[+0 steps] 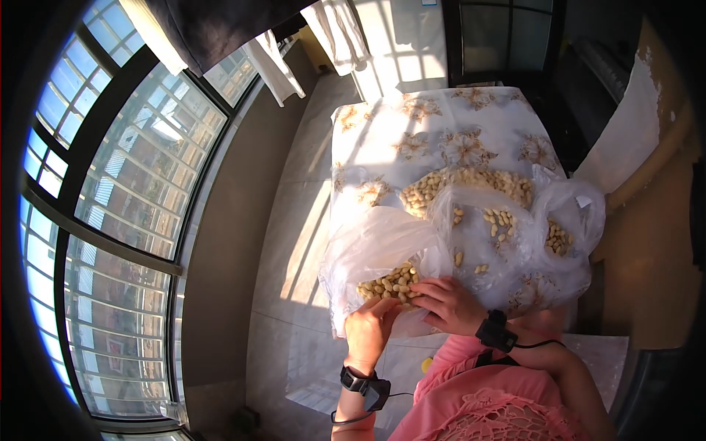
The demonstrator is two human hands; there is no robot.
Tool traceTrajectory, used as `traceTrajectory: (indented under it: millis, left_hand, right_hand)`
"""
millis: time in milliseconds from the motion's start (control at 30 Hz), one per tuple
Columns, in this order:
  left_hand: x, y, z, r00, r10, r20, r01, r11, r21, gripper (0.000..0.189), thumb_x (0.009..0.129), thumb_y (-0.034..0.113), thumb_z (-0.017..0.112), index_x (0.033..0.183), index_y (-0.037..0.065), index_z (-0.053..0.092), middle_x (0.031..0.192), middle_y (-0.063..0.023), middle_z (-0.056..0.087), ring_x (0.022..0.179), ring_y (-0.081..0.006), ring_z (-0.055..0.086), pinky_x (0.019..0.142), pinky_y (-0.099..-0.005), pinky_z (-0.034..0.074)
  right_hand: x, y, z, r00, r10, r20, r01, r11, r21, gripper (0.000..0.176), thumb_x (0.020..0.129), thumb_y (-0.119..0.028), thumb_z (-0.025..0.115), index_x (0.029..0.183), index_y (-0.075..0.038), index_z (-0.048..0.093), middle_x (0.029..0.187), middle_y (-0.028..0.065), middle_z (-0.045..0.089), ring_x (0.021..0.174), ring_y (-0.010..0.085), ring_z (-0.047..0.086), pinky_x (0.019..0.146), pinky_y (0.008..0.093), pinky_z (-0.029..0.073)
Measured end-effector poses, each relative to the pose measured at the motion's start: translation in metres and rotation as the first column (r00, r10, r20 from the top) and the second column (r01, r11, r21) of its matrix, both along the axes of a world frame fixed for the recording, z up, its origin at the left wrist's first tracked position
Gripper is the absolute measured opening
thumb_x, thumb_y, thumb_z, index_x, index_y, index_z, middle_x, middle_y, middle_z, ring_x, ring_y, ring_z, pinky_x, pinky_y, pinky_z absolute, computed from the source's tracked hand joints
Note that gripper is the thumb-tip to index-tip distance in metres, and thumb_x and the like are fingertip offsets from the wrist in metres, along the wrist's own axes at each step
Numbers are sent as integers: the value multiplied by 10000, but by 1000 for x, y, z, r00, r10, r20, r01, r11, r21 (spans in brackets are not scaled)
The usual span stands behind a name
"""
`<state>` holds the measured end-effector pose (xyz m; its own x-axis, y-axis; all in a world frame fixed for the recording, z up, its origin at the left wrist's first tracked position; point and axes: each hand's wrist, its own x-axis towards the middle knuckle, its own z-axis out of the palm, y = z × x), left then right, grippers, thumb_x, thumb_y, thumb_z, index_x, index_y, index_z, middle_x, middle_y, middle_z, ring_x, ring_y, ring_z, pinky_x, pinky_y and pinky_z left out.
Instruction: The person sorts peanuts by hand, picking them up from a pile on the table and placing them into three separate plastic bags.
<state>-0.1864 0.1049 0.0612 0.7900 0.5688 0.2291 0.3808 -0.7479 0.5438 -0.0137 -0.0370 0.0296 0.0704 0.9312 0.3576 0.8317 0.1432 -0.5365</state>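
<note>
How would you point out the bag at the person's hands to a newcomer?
Find the flowered tablecloth, then its near left part. A translucent plastic bag lies open there, with peanuts inside. Unlike the bag at the right, it has the left hand and right hand at its peanuts.
</note>
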Motion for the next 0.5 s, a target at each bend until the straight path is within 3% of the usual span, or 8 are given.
traceTrajectory:
  millis: [67, 167, 233, 500]
  left_hand:
    - [3, 2, 1, 1000, -1, -12, 1, 1000, -18, 162, 862, 140, 746, 1018, 97, 746, 805, -96, 721, 682, -268, 704, 606, -370, 537]
    - [8, 7, -1, 992, 128, 15, -128, 992, -22, 208, 872, 148, 735, 1072, 95, 734, 731, -107, 705, 623, -273, 689, 586, -375, 529]
    - [10, 10, -2, 983, 172, -67, -170, 985, 29, 279, 879, 165, 729, 1149, 96, 716, 689, -117, 694, 585, -277, 679, 570, -388, 525]
    - [15, 6, 0, 984, 174, -28, -171, 983, 73, 324, 885, 155, 721, 1208, 125, 710, 736, -113, 712, 619, -283, 695, 579, -400, 536]
  right_hand:
    - [0, 0, 0, 1000, 10, 7, -10, 1000, 0, 466, 742, -153, 780, 1185, -87, 651, 1405, 53, 558, 1298, 248, 515, 1081, 415, 403]
    - [0, 0, -1, 1000, 8, 7, -8, 1000, 5, 470, 733, -147, 784, 1180, -84, 652, 1401, 51, 559, 1295, 248, 517, 1079, 412, 406]
    - [-1, 1, 1, 1000, 4, 10, -4, 1000, 6, 454, 738, -148, 782, 1170, -85, 657, 1387, 44, 564, 1295, 240, 514, 1081, 408, 400]
    - [-1, 1, 0, 1000, 2, 12, -2, 1000, 8, 430, 743, -147, 779, 1152, -86, 663, 1378, 37, 566, 1294, 232, 507, 1078, 405, 397]
